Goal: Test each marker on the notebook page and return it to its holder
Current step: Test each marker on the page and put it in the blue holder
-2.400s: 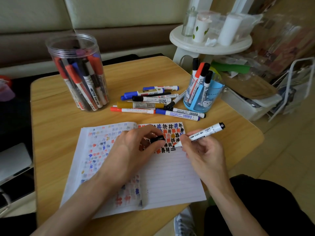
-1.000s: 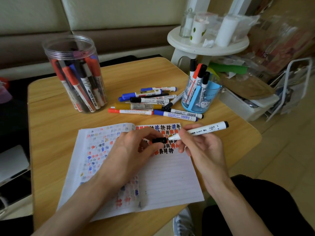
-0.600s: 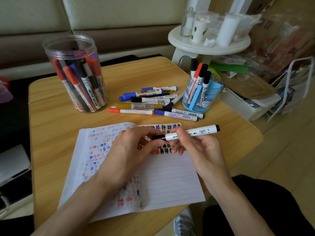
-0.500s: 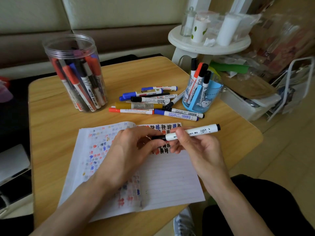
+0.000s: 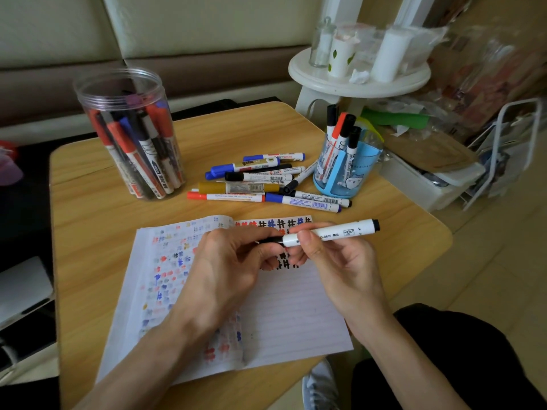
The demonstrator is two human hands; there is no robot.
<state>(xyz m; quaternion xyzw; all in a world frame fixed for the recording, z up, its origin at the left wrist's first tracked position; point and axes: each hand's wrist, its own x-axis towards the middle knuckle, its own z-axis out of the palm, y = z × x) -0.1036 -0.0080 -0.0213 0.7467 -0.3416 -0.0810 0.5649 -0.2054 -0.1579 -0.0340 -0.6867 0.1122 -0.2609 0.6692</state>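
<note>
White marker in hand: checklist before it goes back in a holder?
1. Cap seated on white marker: cannot tell; it meets the barrel, but full seating is not visible.
2. Right hand grips the barrel: ok.
3. Left hand off the cap: not ok, its fingers pinch it.
4. Test mark made on notebook page: cannot tell, the hands cover part of the marked rows.
5. Blue cup has room: ok, a few markers upright, space left.
6. Path to cup: probably ok if lifted over the loose markers lying beside it.
</note>
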